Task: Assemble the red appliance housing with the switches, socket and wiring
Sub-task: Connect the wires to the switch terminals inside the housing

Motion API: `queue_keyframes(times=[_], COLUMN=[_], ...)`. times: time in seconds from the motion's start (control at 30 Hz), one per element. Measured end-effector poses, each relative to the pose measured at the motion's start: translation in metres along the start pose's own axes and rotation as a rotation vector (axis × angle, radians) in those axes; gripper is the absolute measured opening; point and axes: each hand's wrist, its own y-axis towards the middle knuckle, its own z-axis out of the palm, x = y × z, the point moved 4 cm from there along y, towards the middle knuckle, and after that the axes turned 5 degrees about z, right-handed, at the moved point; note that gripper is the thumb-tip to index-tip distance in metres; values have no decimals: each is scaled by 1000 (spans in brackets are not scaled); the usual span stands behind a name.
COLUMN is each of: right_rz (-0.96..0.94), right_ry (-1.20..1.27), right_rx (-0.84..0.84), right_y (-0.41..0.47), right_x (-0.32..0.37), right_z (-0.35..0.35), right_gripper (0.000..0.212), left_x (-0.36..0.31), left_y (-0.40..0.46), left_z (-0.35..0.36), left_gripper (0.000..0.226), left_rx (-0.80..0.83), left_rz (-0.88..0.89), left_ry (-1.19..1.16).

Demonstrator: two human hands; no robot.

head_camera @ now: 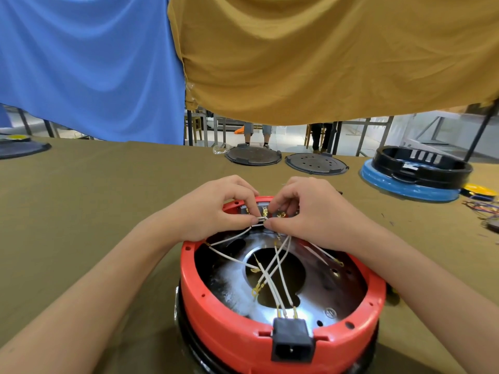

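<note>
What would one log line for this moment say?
left hand: pinches white wire | right hand: pinches same wire at far rim | red housing: on table | black socket: seated in near rim

housing [216, 327]: red round shell, open side up, shiny metal plate inside
socket [292, 343]: black, seated in the near rim, pins facing outward
wires [272, 276]: white, brass-tipped, crossing the opening; several run to the socket
switches [266, 211]: at the far rim, mostly hidden

Two bare forearms (no sleeves, no gloves).
</note>
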Motion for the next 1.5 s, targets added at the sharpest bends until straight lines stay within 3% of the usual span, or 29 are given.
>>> queue_keyframes(times=[1.03, 1.2, 1.37, 1.5], right_rz=[-1, 1, -14, -11], right_ry=[-37, -86, -176, -220], right_rx=[-16, -61, -64, -11], right_y=[0, 2, 2, 3], right_x=[2, 1, -1, 4], right_z=[-1, -1, 0, 3], right_gripper=[11, 28, 53, 42], left_x=[-1, -2, -4, -7], left_y=[0, -1, 1, 7], left_z=[0, 0, -1, -3], left_gripper=[4, 4, 21, 25], left_rx=[-2, -15, -39, -48], left_rz=[-11, -10, -19, -29], left_ry=[3, 16, 25, 108])
